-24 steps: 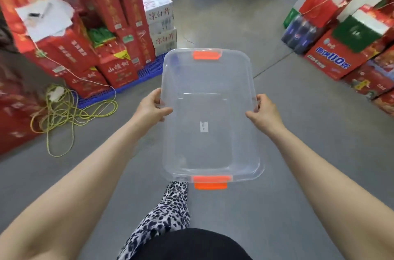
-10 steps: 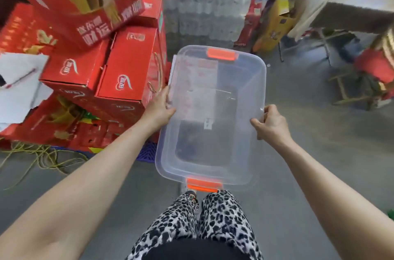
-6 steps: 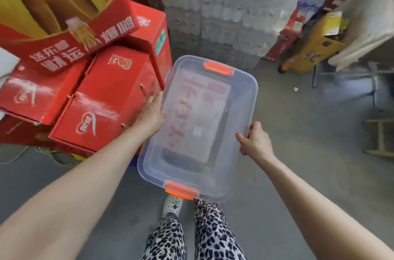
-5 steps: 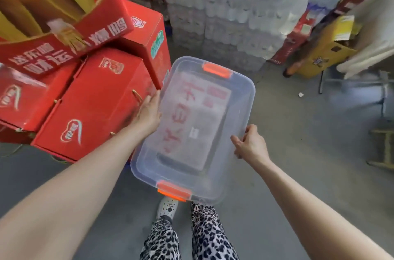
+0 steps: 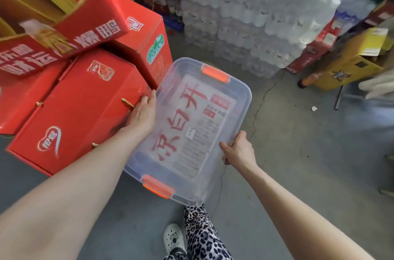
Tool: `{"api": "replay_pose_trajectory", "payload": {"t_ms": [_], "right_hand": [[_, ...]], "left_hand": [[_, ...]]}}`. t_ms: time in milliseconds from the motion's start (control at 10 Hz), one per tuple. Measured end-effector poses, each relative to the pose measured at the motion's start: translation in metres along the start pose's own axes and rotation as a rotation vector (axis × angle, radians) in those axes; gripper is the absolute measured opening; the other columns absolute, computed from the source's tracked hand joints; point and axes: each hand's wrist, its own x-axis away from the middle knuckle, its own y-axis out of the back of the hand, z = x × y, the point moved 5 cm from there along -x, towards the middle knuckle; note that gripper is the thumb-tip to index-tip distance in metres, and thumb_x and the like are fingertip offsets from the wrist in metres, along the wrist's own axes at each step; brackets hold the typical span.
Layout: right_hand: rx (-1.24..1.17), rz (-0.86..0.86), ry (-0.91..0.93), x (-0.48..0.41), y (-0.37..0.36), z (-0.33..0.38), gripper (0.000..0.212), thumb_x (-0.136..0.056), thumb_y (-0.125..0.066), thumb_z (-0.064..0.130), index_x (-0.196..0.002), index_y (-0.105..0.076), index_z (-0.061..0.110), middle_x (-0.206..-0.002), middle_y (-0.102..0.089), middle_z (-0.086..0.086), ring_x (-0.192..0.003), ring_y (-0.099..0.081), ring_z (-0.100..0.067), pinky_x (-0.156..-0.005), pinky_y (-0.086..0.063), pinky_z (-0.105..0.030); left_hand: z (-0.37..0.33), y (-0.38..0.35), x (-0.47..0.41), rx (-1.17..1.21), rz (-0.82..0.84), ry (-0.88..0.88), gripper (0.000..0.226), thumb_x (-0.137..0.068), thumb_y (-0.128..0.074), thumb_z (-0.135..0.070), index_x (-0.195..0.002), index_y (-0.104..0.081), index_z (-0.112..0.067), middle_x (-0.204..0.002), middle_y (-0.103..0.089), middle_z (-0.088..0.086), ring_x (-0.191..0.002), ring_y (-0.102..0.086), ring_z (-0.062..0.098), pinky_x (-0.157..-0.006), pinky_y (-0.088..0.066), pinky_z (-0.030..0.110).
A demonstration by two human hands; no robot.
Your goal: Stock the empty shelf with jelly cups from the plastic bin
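Clear plastic bin (image 5: 239, 100) with orange latches is hanging tilted over the grey floor (image 5: 298, 153), just right of stacked red cartons (image 5: 85, 110). Left hand (image 5: 142, 114) is holding its left rim, fingers lying along the wall. Right hand (image 5: 238, 151) is gripping the right rim, fingers curling underneath.

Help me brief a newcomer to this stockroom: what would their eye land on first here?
The empty clear plastic bin with orange latches dominates the centre, held at its long sides by the left hand and right hand. Bright red cartons are piled at the left, and a tall stack of bottled water packs rises behind the bin.
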Motion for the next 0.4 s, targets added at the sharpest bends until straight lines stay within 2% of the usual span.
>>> {"api": "replay_pose_trajectory", "payload": {"t_ms": [100,200,300,400], "right_hand": [[0.105,-0.003,-0.019,0.003,0.003,0.002,0.038,-0.087,-0.062,0.038,-0.106,-0.039,0.014,-0.089,-0.064,-0.004,-0.061,-0.069,-0.025,-0.066,-0.059,-0.043],[0.344,-0.027,0.016,0.007,0.009,0.009,0.046,-0.088,-0.057,0.050,-0.110,-0.041,0.013,-0.100,-0.065,-0.006,-0.085,-0.068,-0.031,-0.075,-0.053,-0.036],[0.623,-0.020,0.083,0.024,0.018,0.022,0.040,-0.093,-0.050,0.043,-0.115,-0.048,0.010,-0.109,-0.061,-0.009,-0.098,-0.059,-0.032,-0.072,-0.040,-0.033],[0.777,-0.090,0.273,0.049,0.028,0.044,0.031,-0.094,-0.049,0.035,-0.115,-0.053,0.012,-0.107,-0.061,-0.008,-0.096,-0.058,-0.030,-0.071,-0.043,-0.033]], "left_hand": [[0.002,0.002,0.006,0.045,-0.026,-0.056,0.072,-0.090,-0.048,0.000,-0.153,-0.016,-0.011,-0.145,-0.036,0.018,-0.132,-0.038,0.036,-0.110,-0.033,0.044],[0.005,0.009,0.020,0.068,0.001,-0.115,0.065,-0.091,-0.053,-0.008,-0.150,-0.028,-0.014,-0.137,-0.041,0.012,-0.125,-0.045,0.034,-0.105,-0.037,0.040],[0.009,0.018,0.043,0.014,0.072,-0.157,0.053,-0.093,-0.055,-0.015,-0.144,-0.040,-0.012,-0.137,-0.044,0.012,-0.125,-0.045,0.033,-0.105,-0.039,0.041],[0.007,0.033,0.068,-0.030,0.069,-0.234,0.047,-0.094,-0.054,-0.019,-0.140,-0.047,-0.016,-0.133,-0.049,0.012,-0.125,-0.045,0.031,-0.104,-0.040,0.043]]}}
